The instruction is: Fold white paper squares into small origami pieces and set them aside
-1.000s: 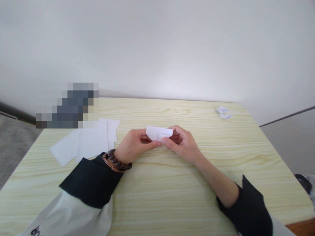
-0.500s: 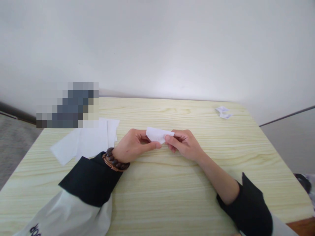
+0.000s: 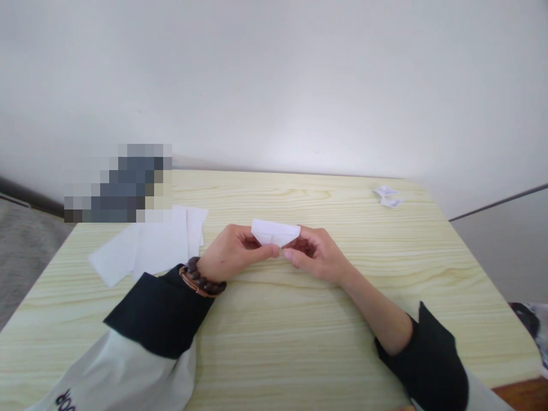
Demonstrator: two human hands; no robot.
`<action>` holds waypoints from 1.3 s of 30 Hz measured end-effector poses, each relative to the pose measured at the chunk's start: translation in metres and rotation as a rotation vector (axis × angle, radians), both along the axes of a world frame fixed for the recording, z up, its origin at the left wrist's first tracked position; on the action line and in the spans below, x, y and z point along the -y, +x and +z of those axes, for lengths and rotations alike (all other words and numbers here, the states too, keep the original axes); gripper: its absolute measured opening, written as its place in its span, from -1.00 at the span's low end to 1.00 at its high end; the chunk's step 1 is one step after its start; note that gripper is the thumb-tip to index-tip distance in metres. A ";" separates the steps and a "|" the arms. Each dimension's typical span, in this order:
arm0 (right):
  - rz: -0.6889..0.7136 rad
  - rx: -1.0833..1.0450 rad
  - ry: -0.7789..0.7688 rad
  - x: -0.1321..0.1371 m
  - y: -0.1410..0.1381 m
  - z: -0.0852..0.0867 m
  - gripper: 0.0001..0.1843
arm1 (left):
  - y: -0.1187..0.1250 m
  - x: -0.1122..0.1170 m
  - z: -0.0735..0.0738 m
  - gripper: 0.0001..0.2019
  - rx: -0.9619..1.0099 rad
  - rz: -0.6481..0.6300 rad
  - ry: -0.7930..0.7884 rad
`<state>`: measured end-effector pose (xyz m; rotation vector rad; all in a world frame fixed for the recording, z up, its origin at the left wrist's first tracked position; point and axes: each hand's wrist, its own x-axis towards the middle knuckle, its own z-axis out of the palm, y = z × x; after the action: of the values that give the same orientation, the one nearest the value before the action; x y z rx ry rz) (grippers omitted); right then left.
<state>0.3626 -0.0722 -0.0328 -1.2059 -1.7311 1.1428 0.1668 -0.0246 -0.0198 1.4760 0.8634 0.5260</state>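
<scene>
A small folded piece of white paper [image 3: 274,231] is held just above the pale wooden table [image 3: 299,342], near its middle. My left hand [image 3: 233,251] pinches the paper's left end, thumb and fingers closed on it. A brown bead bracelet sits on that wrist. My right hand [image 3: 314,254] pinches the right end the same way. The two thumbs nearly touch below the paper. Both forearms rest on the table in dark sleeves.
Several flat white paper sheets [image 3: 148,245] lie overlapped on the table to the left of my hands. Two small folded paper pieces [image 3: 389,196] sit at the far right corner. A blurred dark object [image 3: 120,182] stands at the far left edge. A plain wall rises behind.
The paper has been turned and reshaped between my fingers. It now shows a flat top edge with slanted ends. My right hand shifted its grip under the right end. Both hands stayed in place.
</scene>
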 end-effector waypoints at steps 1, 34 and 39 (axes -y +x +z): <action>-0.006 0.020 0.006 0.000 -0.001 0.000 -0.78 | 0.000 0.000 0.000 -0.73 -0.033 -0.009 0.031; 0.339 -0.215 -0.281 -0.005 0.022 0.005 -0.78 | -0.011 -0.006 0.007 -0.67 -0.118 -0.364 0.131; 0.259 -0.179 -0.238 -0.004 0.012 0.007 -0.71 | -0.009 -0.006 0.004 -0.71 -0.086 -0.377 0.185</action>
<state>0.3746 -0.0678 -0.0256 -0.9967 -1.6826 1.5984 0.1581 -0.0184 -0.0159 1.7917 0.5912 0.2666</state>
